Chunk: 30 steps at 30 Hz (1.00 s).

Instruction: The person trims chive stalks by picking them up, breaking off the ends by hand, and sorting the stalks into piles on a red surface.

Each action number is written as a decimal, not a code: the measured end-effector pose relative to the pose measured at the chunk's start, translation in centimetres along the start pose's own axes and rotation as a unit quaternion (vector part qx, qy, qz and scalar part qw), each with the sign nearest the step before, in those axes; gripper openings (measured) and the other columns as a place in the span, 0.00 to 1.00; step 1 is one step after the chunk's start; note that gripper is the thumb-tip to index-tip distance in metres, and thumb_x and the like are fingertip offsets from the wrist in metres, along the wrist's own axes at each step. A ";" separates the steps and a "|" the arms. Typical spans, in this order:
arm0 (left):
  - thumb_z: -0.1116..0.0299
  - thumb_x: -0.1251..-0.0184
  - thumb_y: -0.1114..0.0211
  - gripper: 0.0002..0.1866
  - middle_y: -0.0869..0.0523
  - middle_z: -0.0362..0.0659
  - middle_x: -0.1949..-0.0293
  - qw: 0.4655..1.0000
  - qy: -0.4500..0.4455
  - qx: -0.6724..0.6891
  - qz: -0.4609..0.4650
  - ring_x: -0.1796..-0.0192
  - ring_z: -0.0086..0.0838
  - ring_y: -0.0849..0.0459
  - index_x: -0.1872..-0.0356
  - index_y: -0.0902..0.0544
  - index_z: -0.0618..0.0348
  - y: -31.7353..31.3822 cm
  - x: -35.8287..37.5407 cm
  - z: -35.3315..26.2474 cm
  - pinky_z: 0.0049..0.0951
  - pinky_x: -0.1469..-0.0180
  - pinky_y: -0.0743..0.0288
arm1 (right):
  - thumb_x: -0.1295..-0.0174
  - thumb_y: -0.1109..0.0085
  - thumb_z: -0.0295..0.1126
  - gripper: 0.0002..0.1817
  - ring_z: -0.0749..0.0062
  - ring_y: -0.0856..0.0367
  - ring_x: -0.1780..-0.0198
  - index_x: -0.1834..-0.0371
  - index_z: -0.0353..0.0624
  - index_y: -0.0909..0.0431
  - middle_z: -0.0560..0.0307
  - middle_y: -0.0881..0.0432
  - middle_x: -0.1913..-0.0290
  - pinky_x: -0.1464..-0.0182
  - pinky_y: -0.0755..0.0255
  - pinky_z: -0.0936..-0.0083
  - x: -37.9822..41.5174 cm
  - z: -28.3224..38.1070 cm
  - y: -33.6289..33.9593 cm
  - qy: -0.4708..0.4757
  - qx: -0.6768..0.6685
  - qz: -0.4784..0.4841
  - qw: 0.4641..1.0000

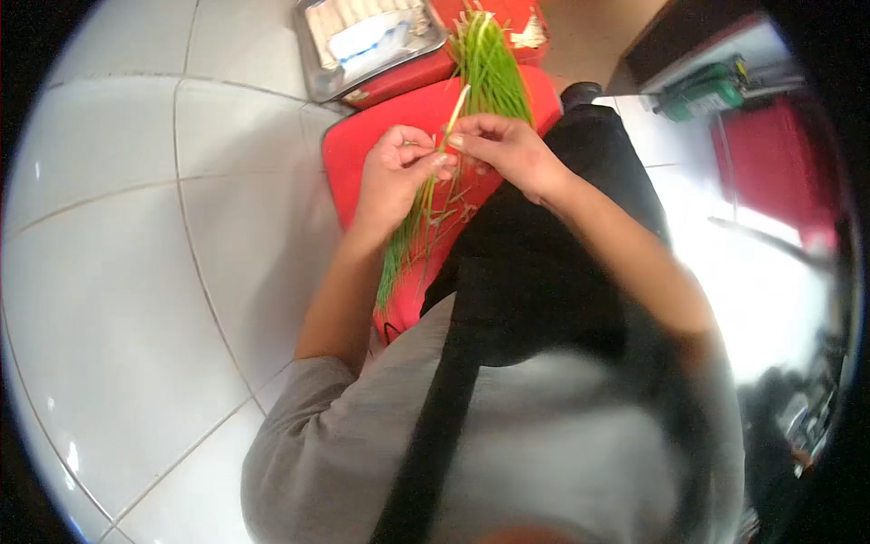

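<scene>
Between my two hands is a green onion (459,106), its pale end pointing up and away from me. My left hand (401,168) pinches it from the left, thumb against fingers. From the other side my right hand (503,150) pinches the same stalk a little higher. Loose green leaves (399,258) and thin scraps lie below my left hand on the red seat (349,150). Beyond my right hand rests a thick bunch of green onions (494,63), white ends at the far side.
A metal tray (322,83) holding pale sticks and a white wrapper stands on a red surface (399,83) at the back. White floor tiles (100,236) spread out on the left. A green object (702,95) and a red object (779,172) are at the right.
</scene>
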State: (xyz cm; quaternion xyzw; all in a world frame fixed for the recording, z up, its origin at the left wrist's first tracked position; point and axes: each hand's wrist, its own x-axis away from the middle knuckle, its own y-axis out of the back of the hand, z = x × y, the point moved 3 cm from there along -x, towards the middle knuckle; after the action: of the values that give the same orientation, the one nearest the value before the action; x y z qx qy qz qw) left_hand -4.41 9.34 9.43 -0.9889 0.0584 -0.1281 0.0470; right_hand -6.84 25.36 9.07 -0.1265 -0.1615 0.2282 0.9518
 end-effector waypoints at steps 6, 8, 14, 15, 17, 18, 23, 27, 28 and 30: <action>0.75 0.38 0.42 0.07 0.17 0.48 0.67 0.997 0.056 -0.022 0.054 0.67 0.28 0.17 0.61 0.26 0.66 -4.6 -0.3 -0.2 0.25 0.62 0.24 | 0.42 0.41 0.37 0.10 0.87 0.29 0.71 0.69 0.40 0.21 0.65 0.22 0.71 0.67 0.35 0.86 1.4 1.0 3.1 0.011 -0.022 -0.066 0.998; 0.74 0.37 0.43 0.07 0.17 0.48 0.67 0.996 0.058 -0.030 0.059 0.67 0.28 0.18 0.61 0.26 0.66 -5.1 -0.3 0.0 0.25 0.61 0.24 | 0.42 0.41 0.35 0.09 0.86 0.28 0.70 0.68 0.40 0.21 0.64 0.20 0.69 0.65 0.35 0.85 2.1 1.0 3.6 0.032 -0.014 -0.081 0.996; 0.72 0.36 0.44 0.07 0.17 0.47 0.69 0.994 0.056 -0.067 0.070 0.70 0.26 0.19 0.62 0.25 0.66 -7.6 -0.5 -0.4 0.23 0.65 0.25 | 0.48 0.35 0.32 0.09 0.85 0.28 0.70 0.70 0.38 0.19 0.63 0.20 0.72 0.67 0.34 0.86 3.5 -0.3 5.0 0.075 -0.023 -0.105 0.991; 0.72 0.36 0.44 0.07 0.17 0.46 0.69 0.993 0.057 -0.074 0.073 0.70 0.26 0.19 0.63 0.25 0.66 -7.9 -0.3 -0.4 0.23 0.65 0.25 | 0.47 0.36 0.32 0.08 0.86 0.28 0.71 0.69 0.38 0.19 0.64 0.20 0.73 0.67 0.34 0.86 3.7 0.1 5.6 0.077 -0.033 -0.131 0.988; 0.72 0.36 0.44 0.07 0.17 0.46 0.69 0.992 0.060 -0.086 0.076 0.71 0.26 0.19 0.63 0.25 0.66 -8.4 -0.1 -0.5 0.22 0.66 0.25 | 0.45 0.38 0.32 0.08 0.86 0.28 0.72 0.68 0.39 0.19 0.65 0.21 0.73 0.67 0.35 0.86 4.1 1.4 7.1 0.079 -0.055 -0.179 0.979; 0.72 0.36 0.44 0.07 0.17 0.46 0.70 0.991 0.061 -0.090 0.076 0.71 0.26 0.19 0.63 0.25 0.66 -8.6 -0.1 -0.6 0.22 0.66 0.25 | 0.45 0.38 0.33 0.08 0.86 0.29 0.73 0.68 0.40 0.19 0.66 0.20 0.72 0.68 0.36 0.86 4.1 1.6 8.1 0.114 -0.098 -0.208 0.967; 0.72 0.36 0.44 0.07 0.17 0.47 0.70 0.992 0.062 -0.088 0.068 0.72 0.26 0.19 0.64 0.24 0.66 -8.9 -0.2 -0.3 0.22 0.66 0.25 | 0.40 0.43 0.41 0.13 0.85 0.31 0.72 0.62 0.42 0.20 0.68 0.25 0.74 0.67 0.36 0.85 5.1 3.3 11.6 0.132 -0.116 -0.273 0.946; 0.71 0.37 0.42 0.07 0.17 0.47 0.72 0.993 0.056 -0.077 0.067 0.74 0.24 0.19 0.65 0.24 0.66 -9.2 -0.1 -0.2 0.21 0.70 0.26 | 0.44 0.38 0.39 0.14 0.86 0.29 0.70 0.62 0.41 0.20 0.67 0.23 0.71 0.68 0.35 0.85 5.4 1.1 7.4 0.122 -0.055 -0.161 0.978; 0.71 0.37 0.41 0.07 0.17 0.47 0.73 0.994 0.055 -0.070 0.066 0.76 0.24 0.19 0.65 0.24 0.66 -9.2 -0.1 -0.2 0.20 0.72 0.26 | 0.45 0.37 0.37 0.13 0.86 0.30 0.71 0.63 0.40 0.20 0.67 0.23 0.72 0.69 0.36 0.86 5.2 0.4 7.0 0.094 -0.055 -0.139 0.984; 0.70 0.36 0.42 0.07 0.17 0.46 0.73 0.991 0.070 -0.067 0.088 0.76 0.23 0.20 0.65 0.24 0.65 -8.9 0.0 -0.2 0.19 0.72 0.27 | 0.46 0.36 0.35 0.10 0.87 0.31 0.74 0.67 0.39 0.19 0.68 0.24 0.76 0.71 0.37 0.87 4.9 0.2 6.5 0.088 -0.071 -0.122 0.986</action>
State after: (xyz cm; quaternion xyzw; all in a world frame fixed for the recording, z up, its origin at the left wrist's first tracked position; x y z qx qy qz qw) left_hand -3.51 18.12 10.63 -0.9694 0.1569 -0.1885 -0.0127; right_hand -5.32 33.33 8.41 -0.1924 -0.1067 0.0861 0.9717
